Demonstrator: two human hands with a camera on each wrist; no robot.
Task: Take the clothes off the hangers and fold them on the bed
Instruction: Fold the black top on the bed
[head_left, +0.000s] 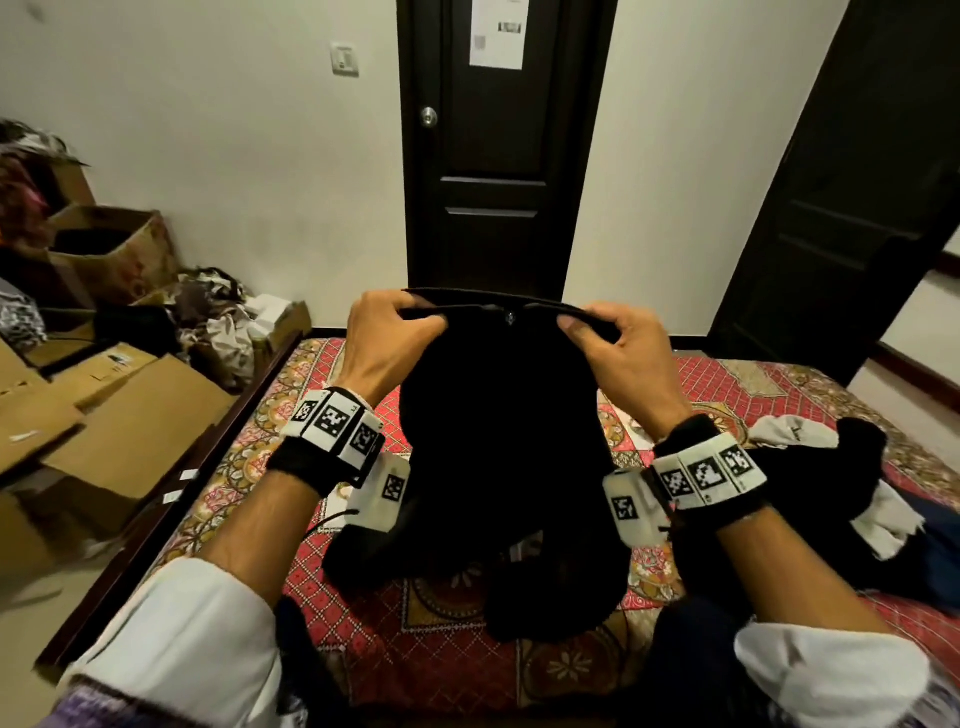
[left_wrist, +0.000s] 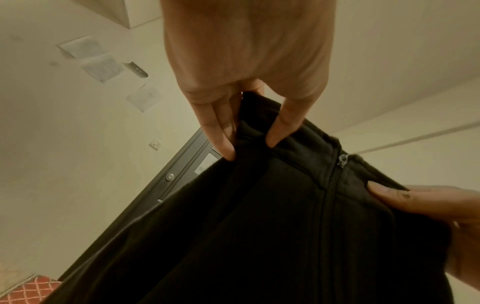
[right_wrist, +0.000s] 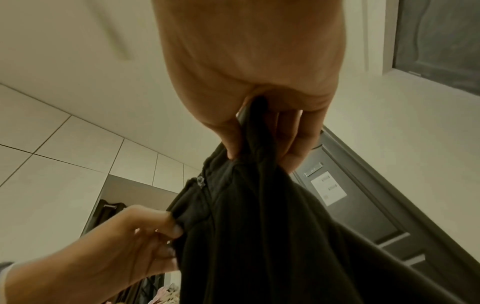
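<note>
Holding up a black zip garment by its top edge, both grips pinching: left hand clamped on the collar band to one side of the zipper pull, right hand clamped on the other side. Seen from the left wrist, left thumb and fingers closed over a fold of the band, the zipper pull just beyond that grip, and the right thumb pressing the cloth past it. Seen from the right wrist, the right hand with cloth bunched between thumb and fingers, the left hand pinching lower and to the side.

Below the two grips, hanging slack and pooling onto the bed, which wears a red patterned cover. Right of the right grip, lying on the bed: a heap of dark clothes with white pieces mixed in. Left of the left grip, beside the bed: flattened cardboard boxes and loose clothes. Beyond both grips: a dark door with a paper sheet stuck to it.
</note>
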